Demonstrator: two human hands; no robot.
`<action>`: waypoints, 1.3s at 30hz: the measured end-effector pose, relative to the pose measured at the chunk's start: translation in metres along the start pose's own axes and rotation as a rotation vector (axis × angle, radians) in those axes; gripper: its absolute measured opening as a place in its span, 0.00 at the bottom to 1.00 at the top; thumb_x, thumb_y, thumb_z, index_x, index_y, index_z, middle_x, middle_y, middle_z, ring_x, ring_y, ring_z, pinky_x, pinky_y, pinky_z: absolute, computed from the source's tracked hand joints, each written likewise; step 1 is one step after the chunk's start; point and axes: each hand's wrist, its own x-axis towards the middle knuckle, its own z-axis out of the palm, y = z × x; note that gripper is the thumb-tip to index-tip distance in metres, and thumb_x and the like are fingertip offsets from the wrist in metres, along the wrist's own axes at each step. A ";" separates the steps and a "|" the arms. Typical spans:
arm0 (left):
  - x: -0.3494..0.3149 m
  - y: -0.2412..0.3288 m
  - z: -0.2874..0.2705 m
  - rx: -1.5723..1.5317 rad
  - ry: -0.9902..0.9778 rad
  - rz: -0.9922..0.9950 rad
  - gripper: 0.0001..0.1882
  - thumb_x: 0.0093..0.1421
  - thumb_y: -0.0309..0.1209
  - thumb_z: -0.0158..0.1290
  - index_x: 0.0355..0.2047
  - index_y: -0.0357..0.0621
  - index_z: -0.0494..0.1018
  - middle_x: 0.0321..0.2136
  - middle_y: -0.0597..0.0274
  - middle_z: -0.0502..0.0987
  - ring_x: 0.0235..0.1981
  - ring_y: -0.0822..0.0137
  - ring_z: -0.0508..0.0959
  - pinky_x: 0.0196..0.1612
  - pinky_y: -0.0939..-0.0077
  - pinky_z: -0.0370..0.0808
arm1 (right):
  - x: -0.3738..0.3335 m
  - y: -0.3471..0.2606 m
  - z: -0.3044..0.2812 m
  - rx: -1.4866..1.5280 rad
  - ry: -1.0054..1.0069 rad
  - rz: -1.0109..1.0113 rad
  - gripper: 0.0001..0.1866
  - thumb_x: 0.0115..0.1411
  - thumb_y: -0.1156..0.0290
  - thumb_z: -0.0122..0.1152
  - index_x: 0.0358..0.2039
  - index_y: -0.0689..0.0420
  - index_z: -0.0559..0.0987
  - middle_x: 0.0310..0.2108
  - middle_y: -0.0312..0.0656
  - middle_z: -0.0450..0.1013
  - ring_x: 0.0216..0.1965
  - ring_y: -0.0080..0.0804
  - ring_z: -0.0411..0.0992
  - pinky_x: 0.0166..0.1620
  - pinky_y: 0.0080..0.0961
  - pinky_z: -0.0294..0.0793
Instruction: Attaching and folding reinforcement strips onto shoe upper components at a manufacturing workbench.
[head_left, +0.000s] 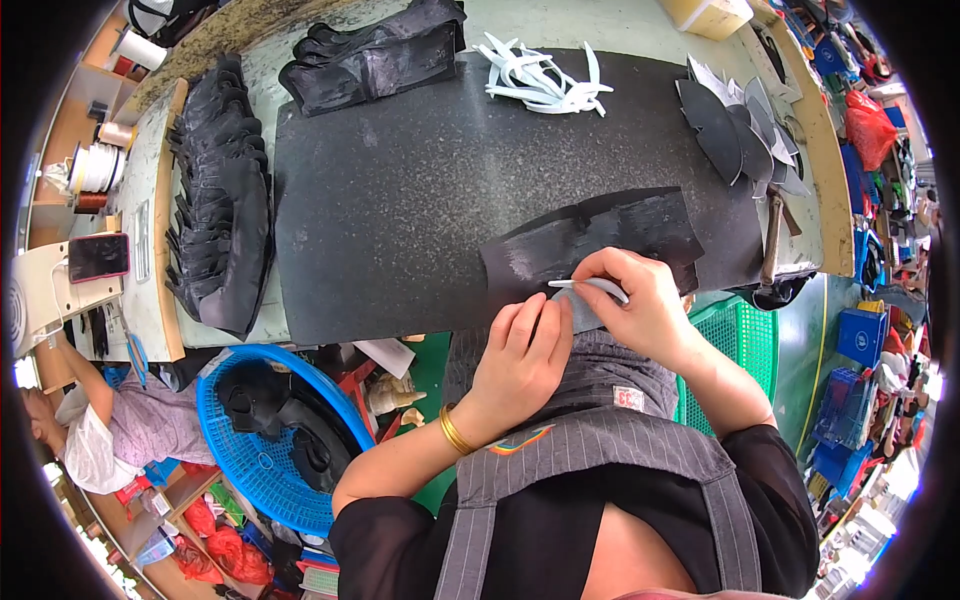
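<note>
Pinching now, your right hand (645,305) has a slim white strip (561,283) between thumb and fingers, right of centre in the frame; that grip is closed down tight, the pale tip poking out to the left. Just beside it comes your left hand (515,365), fingers together and stretched up toward a small grey piece (583,313); its thumb is hidden, so how far closed this grip is, or whether it has hold of anything, you can't tell from here. Right above your fingers, a creased black panel (640,225) lies across the lower right of the dark mat (390,210). Up top, near the centre, it's a loose tangle of white strips (540,82) on that same mat! Stacked black pieces (380,65) sit upper left, a longer row of black pieces (225,200) runs down the left of the pale surface (600,25), and grey cut pieces (745,130) fan out at upper right, a hammer (773,240) below them. Lower left, a blue basket (225,470) carries dark pieces (290,420).
</note>
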 end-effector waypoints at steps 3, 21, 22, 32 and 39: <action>0.003 -0.005 0.004 0.020 0.028 0.055 0.17 0.59 0.30 0.52 0.46 0.36 0.77 0.50 0.51 0.74 0.60 0.55 0.71 0.56 0.62 0.70 | 0.001 0.000 -0.001 -0.030 -0.012 0.003 0.05 0.58 0.78 0.66 0.35 0.62 0.79 0.29 0.44 0.78 0.31 0.37 0.79 0.36 0.29 0.77; 0.041 0.019 -0.014 0.129 -0.222 -0.025 0.39 0.56 0.57 0.56 0.56 0.35 0.74 0.46 0.48 0.75 0.50 0.53 0.76 0.50 0.59 0.72 | -0.012 0.020 -0.022 -0.131 0.184 0.068 0.07 0.58 0.80 0.68 0.37 0.62 0.80 0.31 0.41 0.76 0.25 0.23 0.75 0.27 0.19 0.75; 0.043 0.022 -0.013 0.129 -0.223 -0.019 0.39 0.56 0.57 0.56 0.56 0.35 0.74 0.46 0.48 0.75 0.50 0.53 0.76 0.50 0.59 0.72 | -0.010 0.021 -0.021 -0.163 0.181 0.054 0.07 0.57 0.78 0.68 0.37 0.61 0.80 0.30 0.40 0.75 0.25 0.24 0.74 0.27 0.20 0.74; 0.055 0.022 -0.011 0.150 -0.264 -0.017 0.41 0.52 0.57 0.58 0.55 0.33 0.74 0.43 0.56 0.74 0.47 0.59 0.73 0.50 0.63 0.70 | -0.012 0.031 -0.030 -0.280 0.227 0.030 0.07 0.56 0.72 0.68 0.32 0.58 0.79 0.27 0.41 0.74 0.28 0.36 0.74 0.31 0.30 0.74; 0.065 0.020 -0.011 0.194 -0.213 0.021 0.38 0.51 0.54 0.60 0.53 0.35 0.75 0.42 0.59 0.74 0.43 0.60 0.75 0.47 0.65 0.71 | 0.009 0.047 -0.047 -0.027 0.044 0.200 0.09 0.54 0.73 0.71 0.28 0.62 0.78 0.21 0.39 0.73 0.20 0.26 0.70 0.26 0.26 0.70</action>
